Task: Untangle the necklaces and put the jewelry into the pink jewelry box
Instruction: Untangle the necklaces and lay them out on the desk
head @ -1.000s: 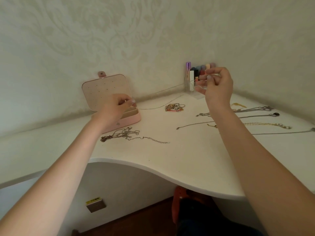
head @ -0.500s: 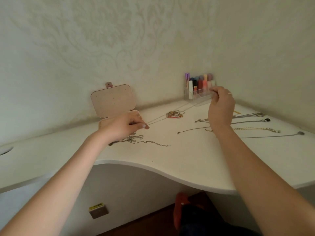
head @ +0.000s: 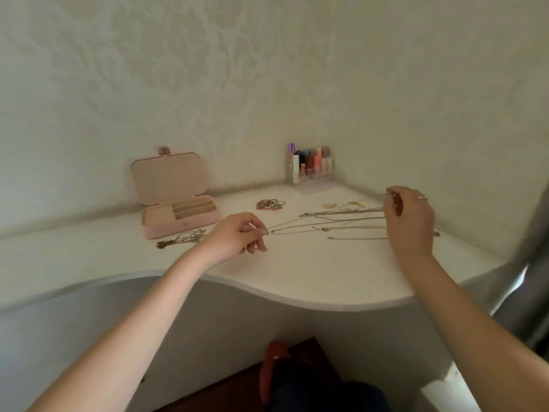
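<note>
Both hands have come down from mid-air to the table [head: 297,272], drawing one thin chain [head: 300,222] taut between them. Left hand [head: 237,237] pinches one end in curled fingers; right hand [head: 411,217], wearing a ring, pinches the other. Done well, the chain should be laid straight, parallel to the laid-out necklaces [head: 350,226] near the right edge, without crossing them. A knotted metallic tangle [head: 182,239] waits just beside the open pink jewelry box [head: 178,215], padded and compartmented, towards the back left.
</note>
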